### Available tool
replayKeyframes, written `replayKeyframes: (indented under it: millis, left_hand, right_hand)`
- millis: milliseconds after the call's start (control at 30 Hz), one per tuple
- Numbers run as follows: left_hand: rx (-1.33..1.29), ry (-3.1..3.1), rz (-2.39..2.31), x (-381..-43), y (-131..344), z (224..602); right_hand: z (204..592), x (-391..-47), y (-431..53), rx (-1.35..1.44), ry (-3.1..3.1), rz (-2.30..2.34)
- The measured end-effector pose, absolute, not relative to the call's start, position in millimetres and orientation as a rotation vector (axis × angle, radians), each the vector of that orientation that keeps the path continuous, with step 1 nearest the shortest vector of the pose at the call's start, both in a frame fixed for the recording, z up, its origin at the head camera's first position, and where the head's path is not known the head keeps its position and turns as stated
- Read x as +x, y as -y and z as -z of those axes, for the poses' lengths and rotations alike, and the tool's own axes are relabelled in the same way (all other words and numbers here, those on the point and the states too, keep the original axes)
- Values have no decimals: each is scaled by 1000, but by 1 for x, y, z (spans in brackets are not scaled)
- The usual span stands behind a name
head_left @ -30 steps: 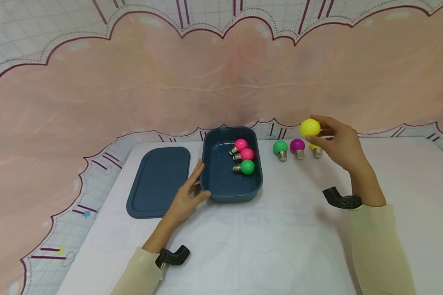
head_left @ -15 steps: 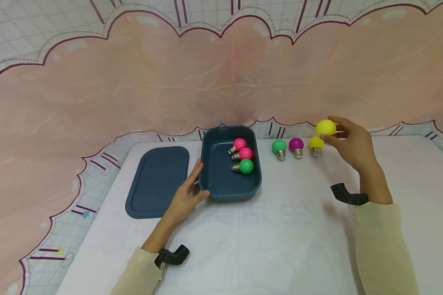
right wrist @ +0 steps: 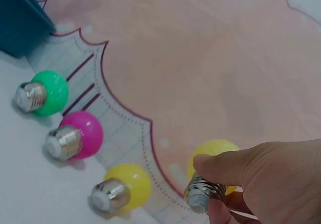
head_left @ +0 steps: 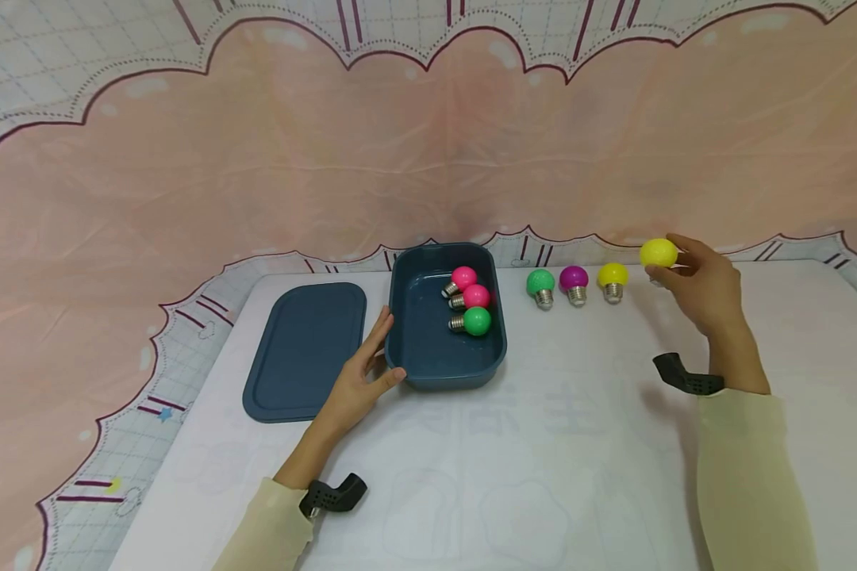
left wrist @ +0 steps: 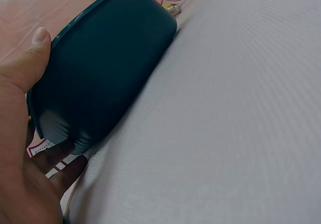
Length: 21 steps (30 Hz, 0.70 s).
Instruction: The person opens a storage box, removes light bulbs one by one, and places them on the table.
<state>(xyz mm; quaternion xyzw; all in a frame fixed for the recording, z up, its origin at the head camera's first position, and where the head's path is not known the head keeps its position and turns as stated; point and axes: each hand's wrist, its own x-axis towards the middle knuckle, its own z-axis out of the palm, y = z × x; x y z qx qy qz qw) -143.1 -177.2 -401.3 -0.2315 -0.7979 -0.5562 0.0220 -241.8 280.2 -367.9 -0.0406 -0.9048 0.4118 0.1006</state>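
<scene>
With straight, spread fingers, my left hand (head_left: 357,388) touches the left side and front left corner of a dark blue plastic box (head_left: 446,377). Its thumb lies near the rim in the left wrist view. Two pink bulbs (head_left: 476,296) and a green bulb (head_left: 478,321) lie in the box. My right hand (head_left: 710,289) pinches a yellow light bulb (right wrist: 213,151) between thumb and fingers, its metal base pointing down toward the table. To its left, a row of bulbs lies on the table: green (head_left: 540,281), purple (head_left: 574,279) and another yellow bulb (head_left: 612,275).
A flat dark blue lid (head_left: 307,349) lies left of the box, beside my left forearm. The white tabletop (head_left: 528,476) stretches toward me. A peach patterned cloth (head_left: 428,159) lies beyond the table's far edge.
My right hand has moved to the right with the yellow bulb and lowered slightly, now beyond the other yellow bulb in the row. The left hand stays on the box.
</scene>
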Motion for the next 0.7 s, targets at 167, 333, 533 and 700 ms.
replayKeyframes:
  millis: [167,333,533,700]
  left_hand:
    - [-718,2468,1725,-144,177,402]
    - [-725,2458,1729,-144,177,402]
    - [-731,2457,1722,-144,178,403]
    - [-739,2448,1733,-145,178,404]
  right_hand:
    - [378,-246,-282,-175,2688,-1204]
    - [389,-251,-284,-227,2700,-1217]
    - [401,-256,-284,-265,2732,-1220]
    - [406,-258,-284,-285,2737,-1198]
